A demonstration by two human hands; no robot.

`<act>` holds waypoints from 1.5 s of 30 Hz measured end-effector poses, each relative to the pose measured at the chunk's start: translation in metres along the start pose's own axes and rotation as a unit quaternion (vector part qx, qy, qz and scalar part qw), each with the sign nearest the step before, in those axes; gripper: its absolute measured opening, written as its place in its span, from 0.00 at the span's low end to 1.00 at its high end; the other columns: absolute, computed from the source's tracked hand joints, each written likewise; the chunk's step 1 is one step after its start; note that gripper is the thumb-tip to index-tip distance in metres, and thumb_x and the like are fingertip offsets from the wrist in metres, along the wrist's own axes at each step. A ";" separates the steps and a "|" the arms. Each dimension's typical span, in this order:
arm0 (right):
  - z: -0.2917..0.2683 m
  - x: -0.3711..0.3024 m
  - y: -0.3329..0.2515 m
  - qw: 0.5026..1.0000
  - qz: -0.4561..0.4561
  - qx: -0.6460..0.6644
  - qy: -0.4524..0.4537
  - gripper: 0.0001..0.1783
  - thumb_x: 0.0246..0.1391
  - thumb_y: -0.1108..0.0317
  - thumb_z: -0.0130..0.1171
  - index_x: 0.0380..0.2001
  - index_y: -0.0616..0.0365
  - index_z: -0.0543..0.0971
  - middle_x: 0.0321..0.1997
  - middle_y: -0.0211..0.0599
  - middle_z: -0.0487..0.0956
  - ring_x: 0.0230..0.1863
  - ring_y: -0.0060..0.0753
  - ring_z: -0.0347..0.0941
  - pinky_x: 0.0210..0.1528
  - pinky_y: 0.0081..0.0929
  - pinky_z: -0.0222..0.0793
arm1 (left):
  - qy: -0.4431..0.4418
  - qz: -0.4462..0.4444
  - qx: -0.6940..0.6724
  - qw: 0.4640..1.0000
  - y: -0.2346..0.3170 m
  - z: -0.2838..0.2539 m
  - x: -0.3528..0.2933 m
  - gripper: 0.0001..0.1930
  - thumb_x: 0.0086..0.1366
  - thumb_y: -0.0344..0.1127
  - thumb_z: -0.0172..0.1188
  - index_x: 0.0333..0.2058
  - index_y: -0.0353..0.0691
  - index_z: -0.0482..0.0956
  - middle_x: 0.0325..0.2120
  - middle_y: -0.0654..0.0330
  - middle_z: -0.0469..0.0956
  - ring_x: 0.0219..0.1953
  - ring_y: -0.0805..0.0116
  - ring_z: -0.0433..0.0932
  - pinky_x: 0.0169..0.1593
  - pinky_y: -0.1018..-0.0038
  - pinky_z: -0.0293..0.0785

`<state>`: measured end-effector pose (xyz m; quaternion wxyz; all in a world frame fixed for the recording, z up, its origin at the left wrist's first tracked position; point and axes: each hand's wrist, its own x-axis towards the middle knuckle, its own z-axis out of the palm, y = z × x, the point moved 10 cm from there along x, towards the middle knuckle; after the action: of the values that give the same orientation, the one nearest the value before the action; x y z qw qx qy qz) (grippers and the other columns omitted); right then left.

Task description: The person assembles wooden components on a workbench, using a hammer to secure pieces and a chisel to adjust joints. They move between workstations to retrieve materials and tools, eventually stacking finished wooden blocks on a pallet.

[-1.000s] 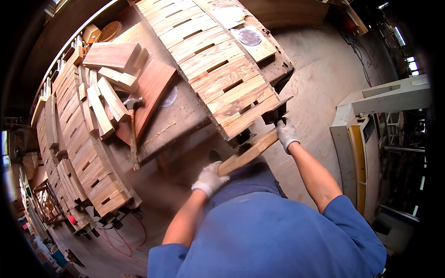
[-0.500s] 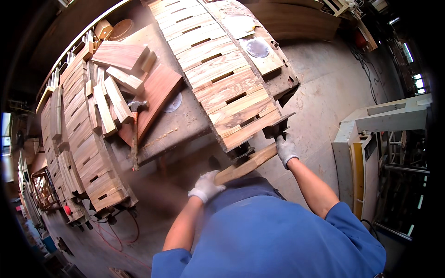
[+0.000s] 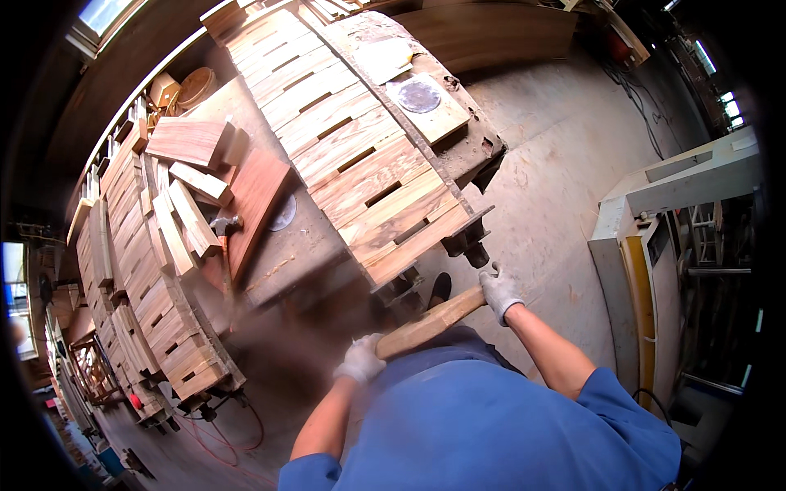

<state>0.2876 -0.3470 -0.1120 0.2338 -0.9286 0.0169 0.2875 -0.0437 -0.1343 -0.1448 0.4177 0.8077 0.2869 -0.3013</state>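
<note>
Hands (image 3: 360, 358) (image 3: 501, 295) apart; wooden bar (image 3: 430, 324) between

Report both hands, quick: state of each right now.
Left hand: closed, holding the left end of the wooden bar.
Right hand: holding the right end of the same wooden bar.

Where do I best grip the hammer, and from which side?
Probably the handle, from the near side of the bench: it is long, slim and points that way, with the head at the far end. The left hand is nearer but holds the wooden bar.
</note>
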 end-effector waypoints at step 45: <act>-0.129 0.037 -0.049 0.950 -0.125 0.229 0.169 0.33 0.46 0.60 0.83 0.51 0.63 0.77 0.43 0.41 0.84 0.44 0.31 0.81 0.50 0.32 0.79 | 0.215 0.091 -0.014 0.972 0.211 -0.006 0.163 0.30 0.59 0.53 0.70 0.54 0.39 0.82 0.50 0.42 0.82 0.54 0.42 0.80 0.60 0.53 0.76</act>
<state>0.3946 -0.3566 -0.0171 0.4678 -0.8799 0.0048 0.0831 0.2151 -0.1971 -0.1549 0.3832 0.8705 0.2988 -0.0776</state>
